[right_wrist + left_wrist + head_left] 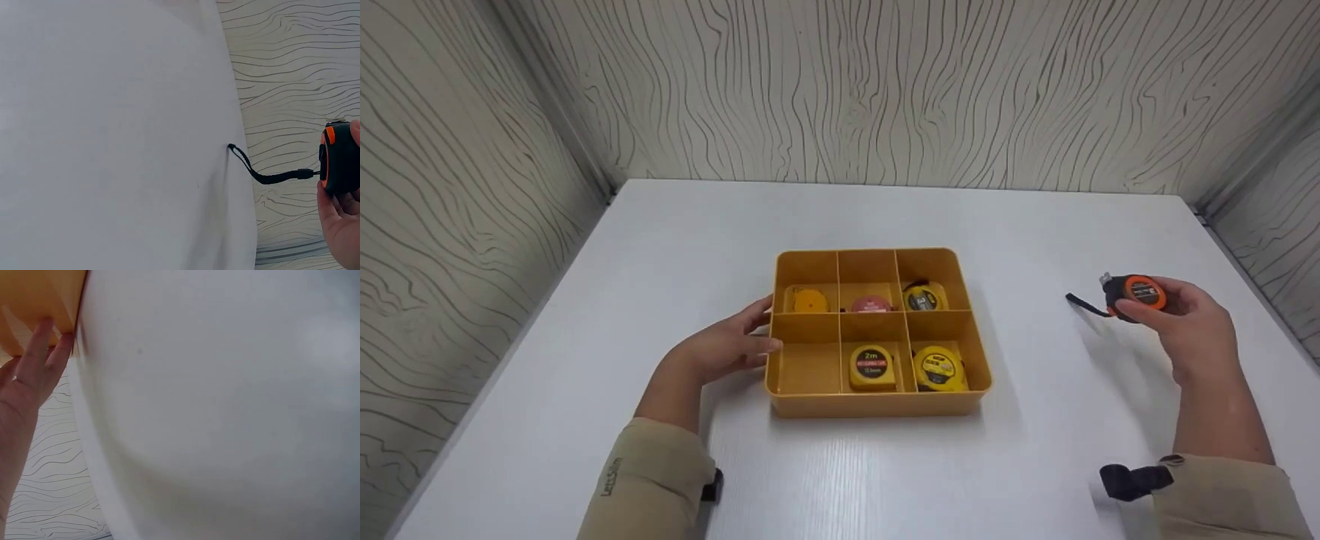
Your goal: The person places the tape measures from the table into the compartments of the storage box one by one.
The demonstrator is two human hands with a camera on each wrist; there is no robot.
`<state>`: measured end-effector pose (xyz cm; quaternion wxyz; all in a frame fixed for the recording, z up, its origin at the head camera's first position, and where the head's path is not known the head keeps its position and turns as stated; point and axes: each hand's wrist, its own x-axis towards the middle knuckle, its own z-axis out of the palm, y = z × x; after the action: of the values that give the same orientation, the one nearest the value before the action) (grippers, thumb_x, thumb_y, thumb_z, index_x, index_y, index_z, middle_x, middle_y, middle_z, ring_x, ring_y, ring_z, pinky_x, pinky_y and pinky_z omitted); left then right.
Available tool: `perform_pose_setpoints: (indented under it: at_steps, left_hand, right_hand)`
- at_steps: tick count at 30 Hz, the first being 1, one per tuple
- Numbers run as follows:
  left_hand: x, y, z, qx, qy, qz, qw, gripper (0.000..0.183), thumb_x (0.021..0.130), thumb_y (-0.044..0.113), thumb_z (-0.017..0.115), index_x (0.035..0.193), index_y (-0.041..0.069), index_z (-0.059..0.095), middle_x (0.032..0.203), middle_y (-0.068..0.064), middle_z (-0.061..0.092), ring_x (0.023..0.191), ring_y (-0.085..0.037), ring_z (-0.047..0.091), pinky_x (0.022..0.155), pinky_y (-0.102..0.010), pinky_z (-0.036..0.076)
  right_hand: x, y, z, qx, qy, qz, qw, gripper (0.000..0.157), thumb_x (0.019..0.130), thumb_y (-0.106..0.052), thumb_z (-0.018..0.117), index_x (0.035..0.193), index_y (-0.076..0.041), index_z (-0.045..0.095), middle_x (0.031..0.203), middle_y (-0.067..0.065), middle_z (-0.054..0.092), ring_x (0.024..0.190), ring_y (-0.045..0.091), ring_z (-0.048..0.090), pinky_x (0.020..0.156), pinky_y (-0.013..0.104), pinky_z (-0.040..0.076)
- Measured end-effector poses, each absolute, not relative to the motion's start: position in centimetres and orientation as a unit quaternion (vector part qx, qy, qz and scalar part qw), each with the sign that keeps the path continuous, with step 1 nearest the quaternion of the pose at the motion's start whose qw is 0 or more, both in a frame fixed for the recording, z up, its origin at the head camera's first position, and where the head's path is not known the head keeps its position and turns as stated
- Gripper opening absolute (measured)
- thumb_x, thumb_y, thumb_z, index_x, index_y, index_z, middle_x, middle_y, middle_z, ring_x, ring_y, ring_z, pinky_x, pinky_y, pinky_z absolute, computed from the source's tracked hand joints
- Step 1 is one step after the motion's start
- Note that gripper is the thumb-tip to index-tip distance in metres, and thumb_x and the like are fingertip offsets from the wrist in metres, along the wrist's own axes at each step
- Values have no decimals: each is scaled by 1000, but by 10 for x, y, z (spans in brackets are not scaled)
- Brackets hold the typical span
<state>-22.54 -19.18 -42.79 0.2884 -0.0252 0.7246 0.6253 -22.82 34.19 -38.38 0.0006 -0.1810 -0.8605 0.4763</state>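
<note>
My right hand (1200,322) grips a black and orange tape measure (1140,292) above the right side of the table. Its black wrist strap (273,178) hangs out to the left, and its metal end hook shows at the top. At the middle stands a yellow-orange divided box (877,405). My left hand (727,349) rests against its left wall, with fairly straight fingers (35,354) touching the outside and a fingertip at the rim. In the front row sit a yellow 2m tape measure (872,367) and, right of it, another yellow tape measure (940,369).
The box's back row holds an orange round tape measure (810,301), a pink one (872,304) and a yellow and black one (922,297). Partitions split the box into compartments. The white table (885,480) meets wood-grain patterned panels (855,90) behind and at the sides.
</note>
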Motion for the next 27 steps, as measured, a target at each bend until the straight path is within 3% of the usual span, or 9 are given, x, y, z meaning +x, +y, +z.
perform_pose_setpoints:
  at_steps: [6,9,12,14,17,23,27]
  left_hand:
    - [-225,-192,-428,-32,730,620,287,84,78,20,72,143,40,22,148,3,22,128,-17,37,99,-38,40]
    - [-224,-192,-428,-29,730,619,287,84,79,19,72,143,40,22,148,3,22,127,-18,39,99,-38,40]
    - [-225,-193,-428,-20,728,621,289,84,79,18,71,143,39,21,149,2,21,126,-17,40,98,-37,41]
    - [-225,-193,-429,-16,727,621,292,84,79,18,71,144,39,20,148,3,22,126,-16,40,98,-36,41]
    - [-226,-194,-429,-15,730,618,291,85,79,19,71,144,39,20,148,3,22,126,-16,40,99,-36,40]
    - [-226,-194,-430,-20,732,617,289,85,78,20,72,143,40,21,149,3,21,126,-16,40,99,-36,41]
    - [-226,-194,-430,-22,732,616,289,85,78,21,73,143,41,22,148,4,22,126,-15,40,98,-36,41]
  right_hand:
    - [-228,328,-369,-151,-860,487,27,85,74,-41,72,143,-17,30,142,13,36,123,22,36,107,48,26]
    - [-228,323,-362,-128,-862,488,45,82,74,-38,73,142,-16,33,136,5,44,117,14,41,104,32,34]
    - [-227,318,-356,-106,-859,497,63,78,74,-33,75,140,-14,37,124,-4,49,110,8,44,91,13,40]
    - [-227,315,-352,-94,-853,509,73,75,74,-29,76,138,-13,40,119,-8,50,107,5,45,81,7,40]
    - [-228,309,-346,-74,-843,526,81,71,74,-22,77,135,-12,43,118,-7,51,105,5,47,80,6,41]
    - [-229,293,-334,-48,-862,496,89,67,75,-25,75,133,-10,44,123,-3,51,104,3,50,81,6,42]
    - [-229,283,-329,-26,-851,517,95,64,75,-19,75,131,-9,46,120,-4,53,100,3,53,79,6,43]
